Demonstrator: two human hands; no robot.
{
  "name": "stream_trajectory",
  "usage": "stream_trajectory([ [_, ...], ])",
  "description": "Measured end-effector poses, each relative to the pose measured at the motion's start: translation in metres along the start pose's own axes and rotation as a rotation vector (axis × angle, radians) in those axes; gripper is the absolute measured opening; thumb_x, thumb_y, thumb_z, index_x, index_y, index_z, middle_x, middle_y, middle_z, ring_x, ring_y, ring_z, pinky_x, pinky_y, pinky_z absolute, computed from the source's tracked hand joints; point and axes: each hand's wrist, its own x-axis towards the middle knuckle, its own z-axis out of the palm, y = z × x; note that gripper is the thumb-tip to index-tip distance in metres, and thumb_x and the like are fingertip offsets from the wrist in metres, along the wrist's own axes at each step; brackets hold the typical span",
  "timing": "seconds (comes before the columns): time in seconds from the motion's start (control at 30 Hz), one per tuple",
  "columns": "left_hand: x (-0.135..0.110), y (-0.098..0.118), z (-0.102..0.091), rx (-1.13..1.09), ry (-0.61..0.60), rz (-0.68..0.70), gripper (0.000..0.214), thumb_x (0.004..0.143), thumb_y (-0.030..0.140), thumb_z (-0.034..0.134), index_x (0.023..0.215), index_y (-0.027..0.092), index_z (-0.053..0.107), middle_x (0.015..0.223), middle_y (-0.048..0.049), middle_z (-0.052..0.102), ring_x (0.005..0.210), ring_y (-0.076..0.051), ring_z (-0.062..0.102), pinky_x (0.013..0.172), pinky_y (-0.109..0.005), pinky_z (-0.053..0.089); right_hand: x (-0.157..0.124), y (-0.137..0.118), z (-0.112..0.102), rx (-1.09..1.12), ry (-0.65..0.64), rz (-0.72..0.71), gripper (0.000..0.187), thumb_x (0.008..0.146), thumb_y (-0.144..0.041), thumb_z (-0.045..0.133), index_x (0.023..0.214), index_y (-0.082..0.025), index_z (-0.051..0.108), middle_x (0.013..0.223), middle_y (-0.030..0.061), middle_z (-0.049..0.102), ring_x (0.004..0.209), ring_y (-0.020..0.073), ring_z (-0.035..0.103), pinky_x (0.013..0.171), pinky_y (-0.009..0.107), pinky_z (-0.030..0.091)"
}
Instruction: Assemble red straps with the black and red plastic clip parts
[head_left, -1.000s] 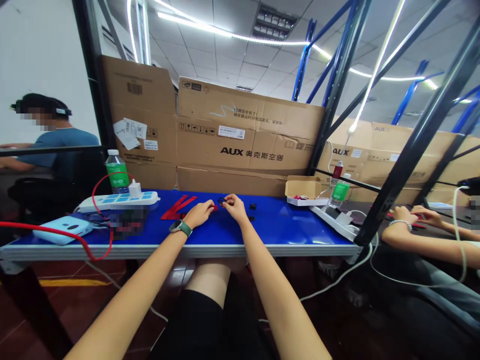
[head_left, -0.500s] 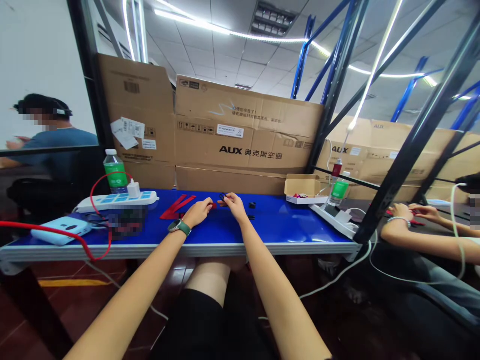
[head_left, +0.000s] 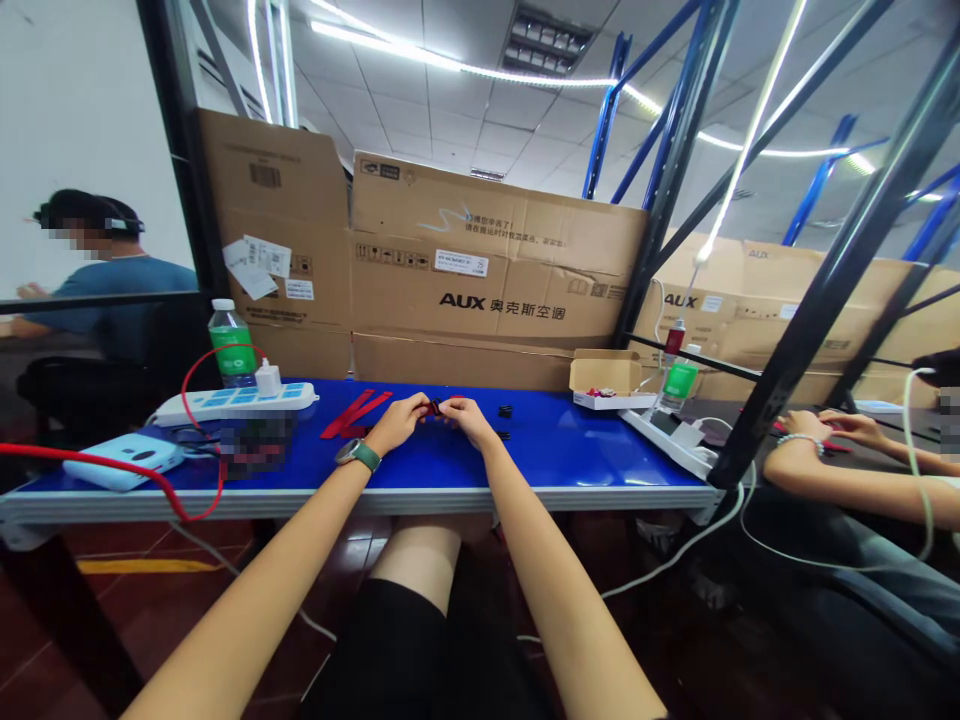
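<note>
Blue-topped workbench (head_left: pixel 585 460), with AUX-printed cardboard cartons (head_left: pixel 495 270) stacked along its back edge and dark steel racking around it.

Hands: the left hand (head_left: pixel 397 420), wristwatch (head_left: pixel 358 454) on its wrist, and the right hand (head_left: pixel 466 417) meet over the middle of the bench. Fingers of both are curled closed, and the fingertips come together on a small dark piece (head_left: pixel 435 407) pinched between them, just above the surface. It is too small to tell what the piece is.

A red strap (head_left: pixel 357 411) lies flat on the bench just left of the left hand; whether its near end is in the grip cannot be told. Two small black parts (head_left: pixel 505 410) lie on the bench just right of the right hand, apart from it.

Left end of bench: white power strip (head_left: pixel 236 400) carrying a white plug adapter (head_left: pixel 268 378), a green-labelled water bottle (head_left: pixel 231 345) behind it, a pale blue device (head_left: pixel 124 458) near the front edge, and a red cable (head_left: pixel 196 505) looping over the edge.

Right end: a small open cardboard box (head_left: pixel 607 378) and a second white power strip (head_left: pixel 675 440).

A co-worker's hands (head_left: pixel 814 425) rest on the next table, well apart, and another person (head_left: pixel 112 275) sits at far left.
</note>
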Motion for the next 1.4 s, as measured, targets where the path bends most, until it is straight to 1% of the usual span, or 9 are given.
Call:
stream_trajectory([
  [0.27, -0.001, 0.003, 0.001, -0.020, -0.061, -0.006, 0.022, 0.095, 0.034, 0.047, 0.086, 0.020, 0.061, 0.078, -0.0017, 0.069, 0.073, -0.016, 0.062, 0.072, -0.027, 0.046, -0.003, -0.001, 0.001, -0.088, -0.129, -0.017, 0.031, 0.084, -0.043, 0.067, 0.071, -0.015, 0.067, 0.068, 0.0018, 0.070, 0.055, 0.0096, 0.055, 0.058, 0.020, 0.044],
  [0.43, -0.002, -0.006, 0.005, -0.019, -0.011, -0.084, 0.017, 0.094, 0.036, 0.051, 0.091, 0.020, 0.057, 0.065, 0.0014, 0.065, 0.062, -0.016, 0.062, 0.065, -0.026, 0.044, 0.001, 0.003, 0.005, -0.127, 0.082, -0.044, 0.013, 0.079, -0.027, 0.071, 0.087, -0.017, 0.068, 0.067, -0.0024, 0.069, 0.047, 0.0094, 0.058, 0.051, 0.019, 0.046],
  [0.57, -0.003, -0.013, 0.007, 0.003, 0.010, -0.108, 0.015, 0.094, 0.035, 0.052, 0.102, 0.022, 0.053, 0.063, 0.0030, 0.065, 0.062, -0.017, 0.064, 0.063, -0.026, 0.044, 0.000, 0.002, 0.009, -0.063, 0.026, -0.008, 0.008, 0.084, -0.024, 0.066, 0.085, -0.017, 0.068, 0.064, -0.0005, 0.068, 0.056, 0.0138, 0.068, 0.057, 0.022, 0.053],
  [0.67, -0.004, -0.015, 0.007, 0.050, -0.012, -0.095, 0.016, 0.094, 0.033, 0.051, 0.106, 0.022, 0.053, 0.070, 0.0009, 0.067, 0.068, -0.019, 0.067, 0.067, -0.029, 0.047, -0.001, 0.001, 0.009, -0.104, 0.040, 0.005, 0.008, 0.083, -0.024, 0.068, 0.080, -0.017, 0.067, 0.063, -0.0007, 0.069, 0.059, 0.0145, 0.070, 0.060, 0.022, 0.054],
  [0.8, -0.004, -0.011, 0.005, 0.169, -0.008, 0.030, 0.026, 0.088, 0.031, 0.063, 0.112, 0.023, 0.057, 0.107, -0.0078, 0.071, 0.101, -0.024, 0.068, 0.090, -0.035, 0.049, -0.001, 0.002, 0.003, -0.313, 0.175, -0.030, 0.007, 0.079, -0.018, 0.070, 0.073, -0.020, 0.067, 0.064, -0.0027, 0.068, 0.063, 0.0134, 0.068, 0.064, 0.022, 0.052],
  [0.9, -0.005, -0.005, 0.004, 0.281, -0.045, 0.097, 0.040, 0.084, 0.033, 0.072, 0.121, 0.024, 0.059, 0.124, -0.0096, 0.067, 0.114, -0.026, 0.063, 0.098, -0.037, 0.046, 0.000, 0.004, 0.003, -0.337, 0.175, -0.004, 0.009, 0.080, -0.016, 0.066, 0.072, -0.020, 0.065, 0.066, -0.0025, 0.070, 0.061, 0.0130, 0.066, 0.066, 0.022, 0.052],
  [1.07, -0.006, 0.001, 0.004, 0.340, -0.080, 0.099, 0.034, 0.087, 0.035, 0.069, 0.118, 0.025, 0.060, 0.120, -0.0078, 0.069, 0.113, -0.026, 0.064, 0.094, -0.035, 0.046, -0.001, 0.006, 0.009, -0.160, 0.074, 0.072, 0.010, 0.080, -0.010, 0.059, 0.078, -0.020, 0.059, 0.061, -0.0022, 0.070, 0.059, 0.0137, 0.067, 0.063, 0.022, 0.051],
  [1.3, -0.004, 0.003, 0.003, 0.322, -0.089, 0.101, 0.028, 0.087, 0.034, 0.069, 0.113, 0.025, 0.066, 0.114, -0.0053, 0.073, 0.106, -0.024, 0.067, 0.091, -0.033, 0.046, -0.001, 0.001, 0.005, -0.380, 0.040, -0.017, 0.010, 0.075, -0.018, 0.065, 0.064, -0.019, 0.064, 0.061, -0.0048, 0.064, 0.063, 0.0124, 0.058, 0.061, 0.020, 0.042],
  [1.4, -0.003, 0.002, 0.003, 0.328, -0.089, 0.068, 0.023, 0.088, 0.036, 0.068, 0.107, 0.024, 0.070, 0.109, -0.0059, 0.075, 0.104, -0.025, 0.068, 0.093, -0.034, 0.047, 0.001, 0.001, 0.006, -0.379, 0.105, 0.035, 0.012, 0.077, -0.019, 0.062, 0.065, -0.019, 0.064, 0.059, -0.0048, 0.061, 0.063, 0.0127, 0.058, 0.062, 0.020, 0.042],
])
